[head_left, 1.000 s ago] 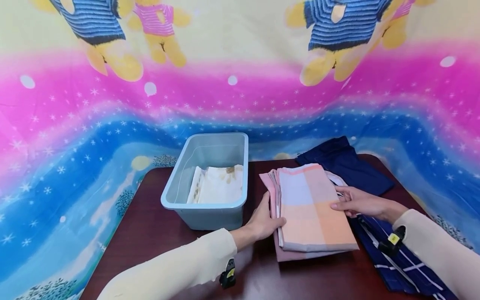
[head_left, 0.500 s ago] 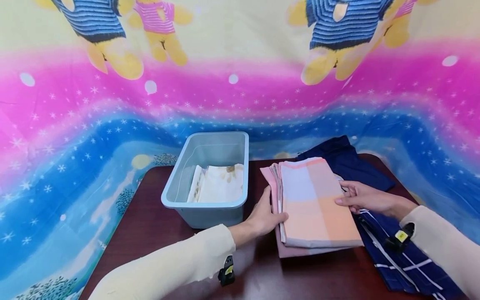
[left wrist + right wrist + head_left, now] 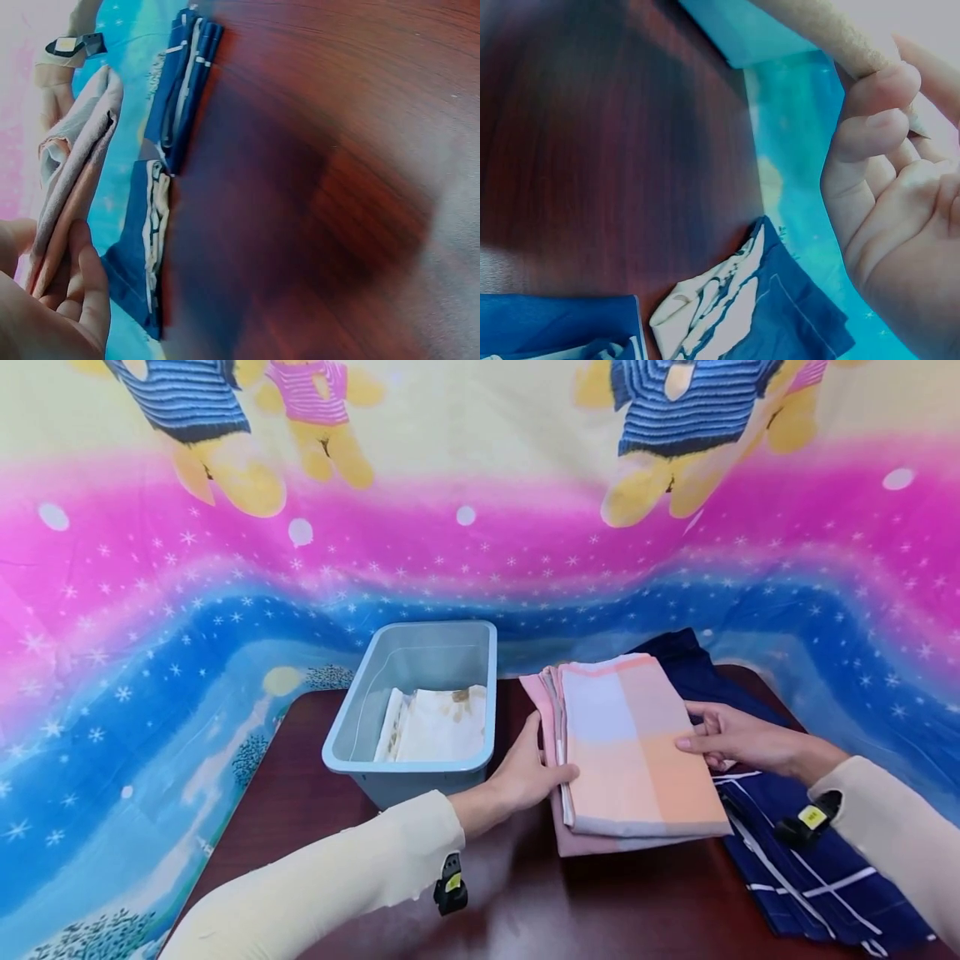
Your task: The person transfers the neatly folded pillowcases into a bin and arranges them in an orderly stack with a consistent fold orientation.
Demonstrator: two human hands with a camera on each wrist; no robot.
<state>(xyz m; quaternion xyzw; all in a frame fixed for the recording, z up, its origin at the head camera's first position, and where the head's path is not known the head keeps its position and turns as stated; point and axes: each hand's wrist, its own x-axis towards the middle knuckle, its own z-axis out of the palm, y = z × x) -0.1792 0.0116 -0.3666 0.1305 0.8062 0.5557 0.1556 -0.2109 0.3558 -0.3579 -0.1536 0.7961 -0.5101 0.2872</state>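
A folded checked cloth (image 3: 637, 752) in peach, pink and pale lilac is held up above the table between both hands. At its left edge my left hand (image 3: 525, 768) grips the layers, thumb on top and fingers underneath; the left wrist view shows the folded cloth (image 3: 75, 172) edge-on in that hand (image 3: 67, 315). My right hand (image 3: 750, 739) pinches the opposite edge, thumb above and fingers curled below. In the right wrist view, the cloth's edge (image 3: 832, 34) reaches the fingertips of the right hand (image 3: 900, 210).
Left of the cloth stands a grey-blue plastic bin (image 3: 420, 767) containing folded white cloth (image 3: 442, 727) with brownish patterns. A plain navy cloth (image 3: 678, 656) lies at the back right. Nearer, a navy cloth with white lines (image 3: 817, 860) lies on the dark wooden table (image 3: 300, 827).
The checked cloth, with both hands on it, has moved upward in the head view and slightly right. It now covers more of the plain navy cloth behind it. The bin stays in place.
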